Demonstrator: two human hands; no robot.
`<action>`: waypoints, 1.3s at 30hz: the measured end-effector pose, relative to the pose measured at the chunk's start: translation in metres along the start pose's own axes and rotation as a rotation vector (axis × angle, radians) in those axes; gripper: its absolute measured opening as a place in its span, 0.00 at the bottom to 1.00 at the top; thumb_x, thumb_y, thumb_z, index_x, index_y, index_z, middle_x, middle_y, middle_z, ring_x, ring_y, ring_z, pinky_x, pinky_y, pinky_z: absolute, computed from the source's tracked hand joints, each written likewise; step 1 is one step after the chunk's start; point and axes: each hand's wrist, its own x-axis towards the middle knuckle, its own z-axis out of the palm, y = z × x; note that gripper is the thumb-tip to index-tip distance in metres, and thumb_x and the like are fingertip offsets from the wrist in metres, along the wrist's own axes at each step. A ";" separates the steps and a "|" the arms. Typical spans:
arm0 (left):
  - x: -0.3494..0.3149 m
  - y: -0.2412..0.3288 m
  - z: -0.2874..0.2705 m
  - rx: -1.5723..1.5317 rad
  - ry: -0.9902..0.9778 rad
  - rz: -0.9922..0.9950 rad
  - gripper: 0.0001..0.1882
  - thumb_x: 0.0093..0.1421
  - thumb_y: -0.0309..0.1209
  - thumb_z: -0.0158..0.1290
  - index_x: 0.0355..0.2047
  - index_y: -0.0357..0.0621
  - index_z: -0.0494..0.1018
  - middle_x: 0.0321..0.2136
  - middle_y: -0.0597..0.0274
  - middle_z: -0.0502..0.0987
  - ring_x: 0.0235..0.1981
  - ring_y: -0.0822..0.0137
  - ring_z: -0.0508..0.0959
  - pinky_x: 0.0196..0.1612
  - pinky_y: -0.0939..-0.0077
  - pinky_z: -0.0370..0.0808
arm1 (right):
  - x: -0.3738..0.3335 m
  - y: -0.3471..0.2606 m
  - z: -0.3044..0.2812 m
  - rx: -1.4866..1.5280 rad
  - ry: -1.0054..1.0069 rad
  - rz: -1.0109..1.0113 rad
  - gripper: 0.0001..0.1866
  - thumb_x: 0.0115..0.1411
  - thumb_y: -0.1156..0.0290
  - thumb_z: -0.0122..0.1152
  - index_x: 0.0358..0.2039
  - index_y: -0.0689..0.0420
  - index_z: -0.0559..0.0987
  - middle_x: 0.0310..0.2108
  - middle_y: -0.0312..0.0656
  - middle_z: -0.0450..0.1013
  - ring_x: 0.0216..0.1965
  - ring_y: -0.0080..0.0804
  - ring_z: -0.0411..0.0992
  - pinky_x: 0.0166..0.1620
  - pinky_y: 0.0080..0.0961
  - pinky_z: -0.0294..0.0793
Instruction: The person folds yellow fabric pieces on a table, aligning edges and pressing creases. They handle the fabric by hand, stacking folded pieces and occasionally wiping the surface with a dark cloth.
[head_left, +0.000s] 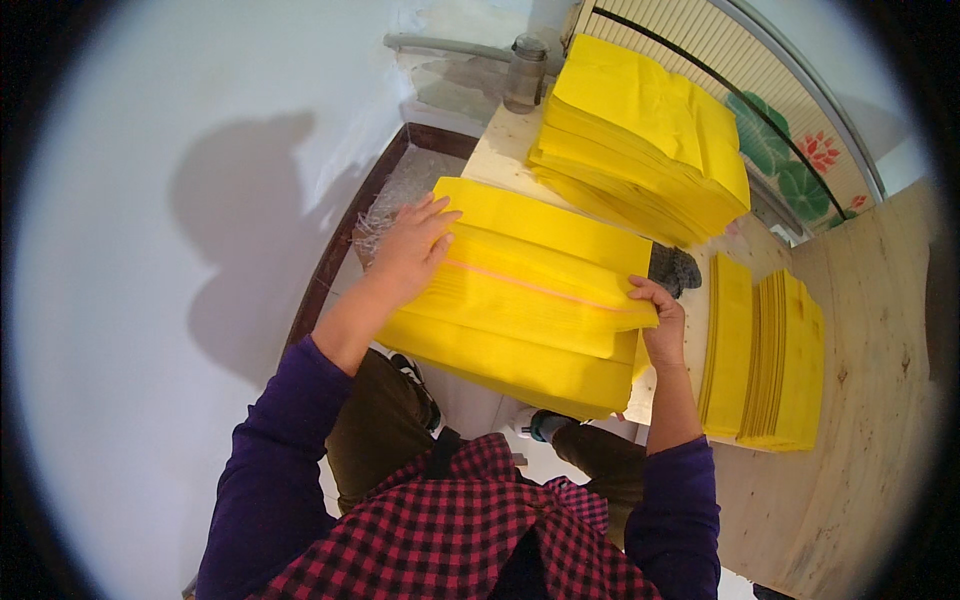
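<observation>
A thick stack of yellow fabric sheets (500, 345) lies in front of me, its long side running from left to right. Across its top is a folded layer with a thin pink line along it. My left hand (408, 250) is closed over the left end of the sheets, fingers on the upper face; its grip underneath is hidden. At the right end my right hand (660, 318) pinches the edge of the folded layer between thumb and fingers.
Behind is a taller yellow pile (645, 115) on a wooden table (790, 500). Smaller yellow bundles (785, 360) stand to the right. A dark grey cloth (675, 268) lies between the piles. A clear bottle (525, 75) stands at the back, near the wall (150, 330).
</observation>
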 end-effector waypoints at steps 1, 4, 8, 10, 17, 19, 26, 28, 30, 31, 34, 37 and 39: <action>-0.001 0.004 0.002 0.034 -0.047 0.001 0.18 0.64 0.31 0.45 0.53 0.43 0.69 0.59 0.50 0.65 0.64 0.52 0.58 0.66 0.54 0.51 | 0.000 0.000 0.000 -0.027 -0.008 -0.025 0.11 0.50 0.86 0.62 0.33 0.58 0.79 0.48 0.43 0.74 0.49 0.33 0.71 0.53 0.26 0.69; 0.000 0.019 0.014 0.080 -0.098 0.015 0.19 0.64 0.32 0.45 0.54 0.44 0.68 0.60 0.50 0.64 0.65 0.52 0.57 0.66 0.53 0.49 | -0.004 0.002 0.001 -0.088 -0.018 -0.086 0.14 0.47 0.87 0.63 0.34 0.57 0.79 0.49 0.43 0.73 0.50 0.34 0.70 0.53 0.27 0.68; -0.001 0.029 0.030 0.123 -0.144 0.006 0.20 0.64 0.35 0.45 0.56 0.44 0.66 0.60 0.50 0.62 0.65 0.52 0.56 0.67 0.52 0.47 | -0.007 0.003 0.005 -0.128 -0.011 -0.088 0.17 0.44 0.88 0.65 0.35 0.57 0.79 0.51 0.43 0.72 0.52 0.35 0.70 0.54 0.27 0.68; -0.002 0.031 0.035 0.174 -0.155 0.014 0.21 0.64 0.36 0.44 0.56 0.43 0.65 0.60 0.50 0.62 0.65 0.53 0.56 0.67 0.51 0.47 | -0.011 0.002 0.005 -0.104 -0.025 -0.095 0.17 0.44 0.88 0.65 0.36 0.57 0.79 0.51 0.44 0.72 0.52 0.36 0.69 0.55 0.27 0.67; -0.013 0.032 0.039 0.210 -0.176 -0.004 0.21 0.64 0.36 0.44 0.56 0.42 0.65 0.60 0.51 0.62 0.65 0.53 0.56 0.67 0.51 0.47 | -0.024 -0.001 0.009 -0.291 -0.022 -0.125 0.18 0.45 0.88 0.63 0.38 0.58 0.78 0.52 0.45 0.71 0.56 0.39 0.66 0.60 0.29 0.61; -0.015 0.033 0.039 0.205 -0.173 -0.009 0.21 0.63 0.36 0.45 0.56 0.42 0.65 0.60 0.51 0.62 0.65 0.54 0.57 0.66 0.51 0.47 | -0.028 -0.001 0.012 -0.248 0.007 -0.130 0.22 0.44 0.89 0.62 0.41 0.58 0.77 0.54 0.45 0.70 0.57 0.40 0.65 0.61 0.29 0.61; -0.016 0.037 0.037 0.171 -0.210 -0.044 0.21 0.63 0.33 0.46 0.56 0.44 0.65 0.61 0.54 0.61 0.66 0.56 0.54 0.67 0.53 0.47 | -0.047 0.005 0.010 -0.045 0.083 -0.097 0.29 0.52 0.92 0.50 0.56 0.60 0.70 0.60 0.42 0.65 0.60 0.36 0.63 0.62 0.29 0.59; -0.016 0.037 0.037 0.179 -0.203 -0.039 0.21 0.64 0.33 0.46 0.57 0.43 0.64 0.61 0.54 0.61 0.66 0.57 0.55 0.67 0.54 0.47 | -0.048 0.004 0.000 0.066 0.178 -0.027 0.27 0.56 0.90 0.45 0.57 0.60 0.69 0.60 0.42 0.64 0.60 0.34 0.63 0.63 0.28 0.57; -0.017 0.037 0.037 0.188 -0.193 -0.031 0.21 0.64 0.33 0.45 0.57 0.43 0.64 0.61 0.54 0.61 0.66 0.57 0.55 0.67 0.55 0.47 | -0.047 0.000 -0.007 0.201 0.234 0.040 0.24 0.61 0.83 0.42 0.59 0.60 0.66 0.61 0.43 0.62 0.62 0.34 0.60 0.64 0.29 0.54; -0.017 0.036 0.038 0.192 -0.188 -0.027 0.21 0.64 0.33 0.45 0.57 0.43 0.64 0.61 0.54 0.61 0.66 0.56 0.55 0.67 0.55 0.46 | -0.046 -0.003 -0.009 0.270 0.244 0.060 0.23 0.64 0.76 0.42 0.61 0.60 0.64 0.62 0.44 0.60 0.63 0.35 0.58 0.65 0.29 0.52; -0.017 0.034 0.039 0.185 -0.156 0.002 0.21 0.63 0.33 0.46 0.56 0.43 0.65 0.60 0.52 0.62 0.65 0.55 0.57 0.67 0.53 0.47 | -0.038 -0.014 -0.010 0.416 0.242 0.132 0.26 0.70 0.61 0.39 0.64 0.59 0.57 0.66 0.45 0.52 0.67 0.36 0.50 0.68 0.30 0.45; -0.017 0.034 0.039 0.184 -0.146 0.013 0.21 0.63 0.33 0.47 0.55 0.42 0.65 0.60 0.51 0.62 0.64 0.55 0.57 0.67 0.53 0.47 | -0.029 -0.020 -0.002 0.408 0.186 0.197 0.31 0.70 0.53 0.33 0.67 0.58 0.52 0.69 0.44 0.45 0.69 0.36 0.43 0.69 0.31 0.40; -0.016 0.034 0.039 0.186 -0.149 0.008 0.21 0.63 0.33 0.46 0.56 0.42 0.66 0.60 0.51 0.62 0.64 0.55 0.57 0.67 0.53 0.46 | -0.023 -0.020 0.002 0.357 0.144 0.188 0.32 0.70 0.51 0.30 0.67 0.58 0.49 0.69 0.44 0.42 0.70 0.36 0.40 0.69 0.31 0.37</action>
